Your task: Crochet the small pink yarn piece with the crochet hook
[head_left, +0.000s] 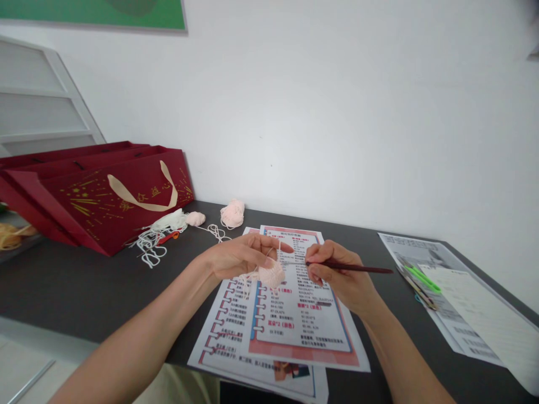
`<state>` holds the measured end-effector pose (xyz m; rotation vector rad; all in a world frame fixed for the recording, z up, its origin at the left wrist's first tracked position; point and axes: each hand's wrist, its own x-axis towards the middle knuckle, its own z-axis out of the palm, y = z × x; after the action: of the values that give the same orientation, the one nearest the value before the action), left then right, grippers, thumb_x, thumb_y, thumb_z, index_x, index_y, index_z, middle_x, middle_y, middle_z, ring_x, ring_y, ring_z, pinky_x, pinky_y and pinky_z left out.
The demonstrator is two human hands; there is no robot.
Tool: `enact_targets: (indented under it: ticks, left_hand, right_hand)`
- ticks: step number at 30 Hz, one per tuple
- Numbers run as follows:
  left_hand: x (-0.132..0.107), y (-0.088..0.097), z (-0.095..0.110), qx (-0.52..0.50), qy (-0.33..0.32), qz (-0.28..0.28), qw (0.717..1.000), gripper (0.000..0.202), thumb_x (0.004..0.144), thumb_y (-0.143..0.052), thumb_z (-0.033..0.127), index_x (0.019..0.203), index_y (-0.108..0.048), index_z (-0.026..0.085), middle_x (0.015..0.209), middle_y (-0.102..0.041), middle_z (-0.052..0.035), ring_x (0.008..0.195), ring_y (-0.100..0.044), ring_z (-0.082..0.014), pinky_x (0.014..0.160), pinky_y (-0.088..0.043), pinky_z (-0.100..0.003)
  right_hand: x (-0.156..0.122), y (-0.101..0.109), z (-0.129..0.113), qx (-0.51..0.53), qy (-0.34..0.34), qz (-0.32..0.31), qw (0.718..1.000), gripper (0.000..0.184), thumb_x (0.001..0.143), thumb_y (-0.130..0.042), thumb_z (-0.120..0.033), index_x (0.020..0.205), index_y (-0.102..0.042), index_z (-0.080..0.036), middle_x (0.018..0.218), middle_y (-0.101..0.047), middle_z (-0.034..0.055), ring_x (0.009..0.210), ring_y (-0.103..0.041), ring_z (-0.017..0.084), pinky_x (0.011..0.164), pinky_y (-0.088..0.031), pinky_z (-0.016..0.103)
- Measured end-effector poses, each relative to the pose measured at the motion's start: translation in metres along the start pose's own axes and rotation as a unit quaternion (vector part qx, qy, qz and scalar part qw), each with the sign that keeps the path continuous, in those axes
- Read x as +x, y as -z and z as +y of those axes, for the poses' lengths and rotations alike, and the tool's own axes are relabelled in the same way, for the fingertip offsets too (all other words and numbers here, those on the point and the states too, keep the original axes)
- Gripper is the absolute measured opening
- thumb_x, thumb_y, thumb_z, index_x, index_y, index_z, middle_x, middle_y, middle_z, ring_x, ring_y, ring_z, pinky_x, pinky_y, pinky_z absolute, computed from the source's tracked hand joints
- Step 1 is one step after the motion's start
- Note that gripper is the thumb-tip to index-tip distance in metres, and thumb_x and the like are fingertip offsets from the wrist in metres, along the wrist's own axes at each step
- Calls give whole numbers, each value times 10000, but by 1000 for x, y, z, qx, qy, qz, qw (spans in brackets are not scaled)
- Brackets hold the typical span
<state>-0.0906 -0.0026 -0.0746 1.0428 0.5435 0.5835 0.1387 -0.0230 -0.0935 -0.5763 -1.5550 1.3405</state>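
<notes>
Between the fingers of my left hand [242, 255] is a small pale pink crochet piece [272, 275], with a strand of yarn running up over the index finger. My right hand [337, 272] grips a crochet hook by its dark reddish-brown handle [364, 268]. The hook's thin metal shaft [293, 262] points left and reaches the crochet piece; its tip is too small to make out. Both hands are above printed pattern sheets [311, 342] that overlap on the dark table.
A ball of pale pink yarn [232, 214] lies near the wall, with white yarn [162, 230] and a smaller pink piece [195, 219] to its left. Dark red gift bags [96, 196] stand at the left. Green-handled scissors [423, 279] rest on papers [467, 303] at the right.
</notes>
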Motion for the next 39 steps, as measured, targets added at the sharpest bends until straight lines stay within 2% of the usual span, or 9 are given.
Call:
enact_targets:
  ticks: [4, 8, 11, 18, 24, 27, 33, 35, 39]
  left_hand:
    - [0, -1, 0, 42, -12, -10, 999, 399, 680, -700, 112, 1075, -657, 135, 704, -615, 1, 601, -541, -83, 571, -385, -203]
    - [0, -7, -2, 100, -61, 41, 992, 348, 701, -701, 137, 1044, -643, 141, 670, -591, 21, 577, -508, -72, 558, -357, -205]
    - [1, -15, -5, 135, -102, 79, 982, 274, 721, -683, 158, 989, -631, 129, 683, -576, 22, 595, -499, -76, 586, -367, -226]
    - [3, -24, -8, 213, -145, 153, 954, 406, 741, -681, 210, 1124, -569, 133, 686, -563, 33, 580, -473, -76, 567, -345, -239]
    - [5, -22, -11, 311, -183, 196, 912, 260, 773, -656, 251, 1007, -638, 138, 742, -615, -10, 685, -550, -120, 648, -403, -276]
    - [6, -23, -14, 346, -204, 221, 889, 170, 784, -641, 247, 918, -661, 145, 798, -654, -39, 789, -594, -154, 712, -423, -295]
    - [11, -29, -22, 404, -214, 292, 840, 147, 791, -624, 227, 915, -682, 173, 835, -699, -37, 830, -616, -174, 754, -411, -310]
    - [12, -30, -23, 378, -204, 284, 857, 184, 775, -640, 221, 946, -683, 168, 838, -695, -37, 819, -611, -170, 757, -405, -310]
    - [14, -29, -22, 181, -140, 205, 952, 404, 703, -717, 210, 1094, -632, 153, 683, -625, 19, 663, -569, -119, 683, -402, -275]
  right_hand:
    - [3, -5, -2, 96, -24, 2, 995, 112, 763, -691, -194, 720, -588, -186, 676, -566, -22, 485, -461, 74, 449, -303, 228]
    - [5, -11, -2, 170, -61, 30, 983, 134, 780, -660, -181, 691, -559, -182, 607, -538, -35, 457, -411, 59, 433, -252, 206]
    - [5, -13, 0, 167, -61, 39, 983, 138, 805, -631, -172, 698, -546, -188, 577, -523, -42, 454, -396, 60, 432, -251, 205]
    - [0, -12, 7, -2, 16, 69, 997, 155, 850, -600, -206, 719, -517, -202, 560, -505, -55, 469, -401, 75, 445, -266, 227]
    - [-7, -13, 9, -177, 68, 87, 978, 148, 883, -548, -198, 745, -496, -213, 629, -486, -44, 527, -414, 93, 481, -312, 244]
    - [-9, -19, 10, -268, 111, 94, 952, 133, 890, -523, -171, 771, -483, -216, 677, -512, -32, 551, -438, 96, 494, -342, 241]
    - [-10, -34, 23, -428, 271, 70, 859, 168, 852, -508, -40, 857, -470, -203, 745, -530, 6, 662, -508, 123, 590, -428, 257]
    - [-9, -33, 29, -452, 294, 44, 841, 178, 853, -489, -17, 889, -472, -190, 799, -541, 39, 722, -512, 147, 622, -453, 283]
    - [-5, -23, 33, -496, 341, -5, 799, 184, 865, -468, -14, 956, -490, -173, 862, -562, 80, 757, -501, 172, 621, -473, 311]
